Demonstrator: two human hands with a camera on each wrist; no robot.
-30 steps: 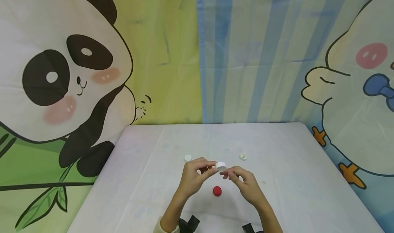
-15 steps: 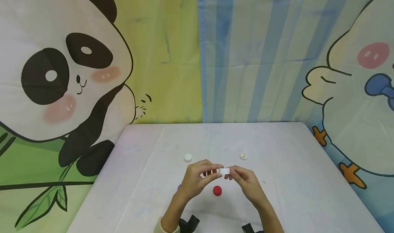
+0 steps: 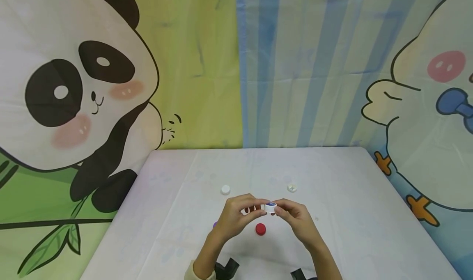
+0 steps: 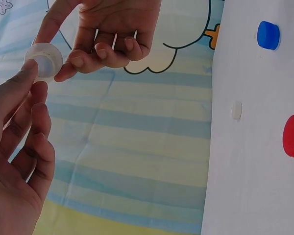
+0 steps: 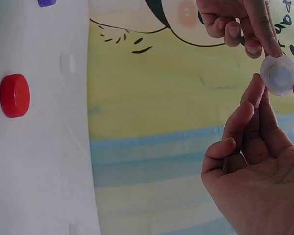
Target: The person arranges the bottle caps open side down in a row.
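A white bottle cap [image 3: 270, 207] with a blue patch on its top is held above the table between both hands. My left hand [image 3: 236, 214] pinches its left side between thumb and fingers. From the other side, my right hand [image 3: 297, 218] pinches it with thumb and index finger. In the left wrist view the cap [image 4: 43, 62] shows its hollow, translucent underside, as it does in the right wrist view. Below the hands lies a red bottle cap [image 3: 260, 229]. A purple cap [image 3: 215, 224] is mostly hidden behind the left wrist.
A white cap [image 3: 226, 189] lies beyond the left hand, and a pale, whitish cap [image 3: 292, 188] beyond the right. The left wrist view shows a blue cap [image 4: 268, 35] on the white table [image 3: 177, 239]. A cartoon-printed curtain [image 3: 207, 66] hangs behind the table.
My right hand has come in and taken hold of the cap's right side. The cap has shifted slightly right and tilted, bringing its blue-marked top into view.
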